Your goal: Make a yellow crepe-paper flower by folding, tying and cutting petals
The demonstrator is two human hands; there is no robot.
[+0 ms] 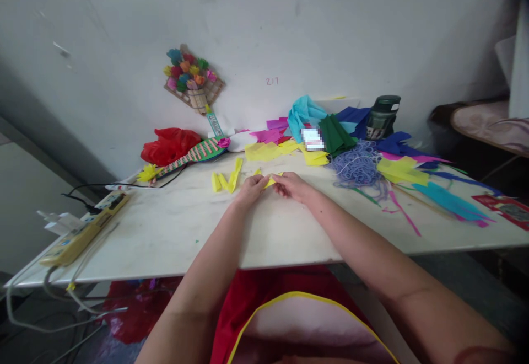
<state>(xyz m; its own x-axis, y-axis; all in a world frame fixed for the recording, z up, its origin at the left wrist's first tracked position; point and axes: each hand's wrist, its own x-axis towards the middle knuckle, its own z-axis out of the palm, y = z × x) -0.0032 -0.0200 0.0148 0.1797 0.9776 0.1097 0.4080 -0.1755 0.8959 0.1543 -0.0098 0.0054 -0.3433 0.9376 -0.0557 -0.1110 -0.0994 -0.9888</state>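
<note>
A small strip of yellow paper [270,181] is pinched between both hands at the middle of the white table [173,231], low over the tabletop and a little toward its far side. The left hand [251,188] grips the strip's left end with closed fingertips. The right hand [291,185] closes on the right end the same way, so only a short stretch of yellow shows between them. Whether the strip touches the table cannot be told. Just left of the left hand several folded yellow pieces [226,181] lie side by side on the tabletop. Farther off, toward the wall, are loose yellow sheets [264,151], with pink scraps [268,135] behind them. To the right of the hands sits a heap of purple yarn [356,168]. Beyond it, near the wall, are a folded green paper [335,135], a crumpled cyan paper [303,111] and a dark green jar [382,117]. Coloured paper strips [438,198] in yellow, blue and cyan spread over the right end of the table. On the far left lie a striped paper guitar shape [194,154] and a red plastic bag [168,144], and above them a bunch of paper flowers [189,76] hangs on the wall. A yellowish power strip [82,233] with cables rests at the near left edge. Nearest of all, a red apron with yellow trim [256,309] shows below the table.
</note>
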